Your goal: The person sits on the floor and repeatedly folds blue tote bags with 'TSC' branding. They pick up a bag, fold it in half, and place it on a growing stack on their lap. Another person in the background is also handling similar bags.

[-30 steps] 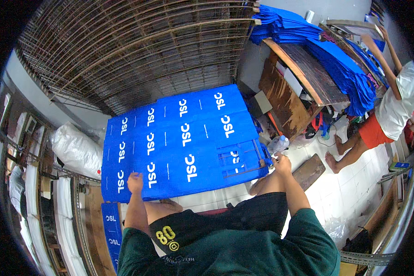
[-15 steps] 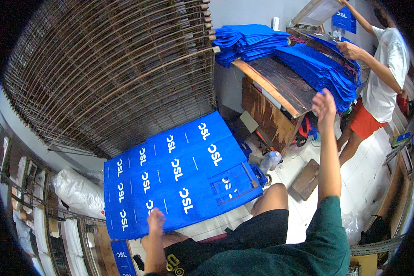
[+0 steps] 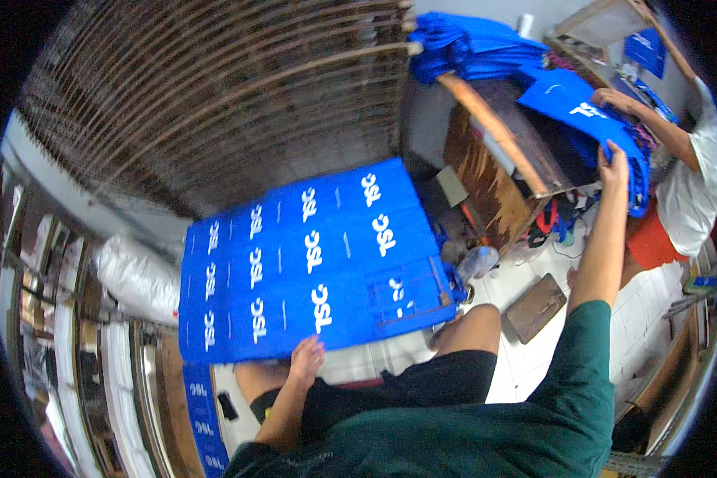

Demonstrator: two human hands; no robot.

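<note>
A blue fabric sheet [image 3: 566,94] with a white print stretches between my right hand [image 3: 614,166] and a co-worker's hand [image 3: 616,101] at the far right. My right hand has its fingers closed on the sheet's near edge. My left hand [image 3: 306,360] is low in the middle, fingers loosely stretched, by the front edge of a broad layer of blue printed sheets [image 3: 287,263]. Whether its fingertips touch that edge I cannot tell. The broad layer lies in front of my knees, and a small frame outline shows on its right part.
A large rack of wooden slats [image 3: 239,88] stands behind the blue sheets. At the back right, a worn wooden table [image 3: 494,171] carries a pile of blue fabric [image 3: 486,48]. A brown block [image 3: 536,308] lies on the tiled floor. Shelves and a plastic-wrapped bundle [image 3: 135,275] are at left.
My right hand has reached further right and closed on a blue sheet, which the co-worker's hand now also touches. My left hand has shifted right along the front edge. The view has turned.
</note>
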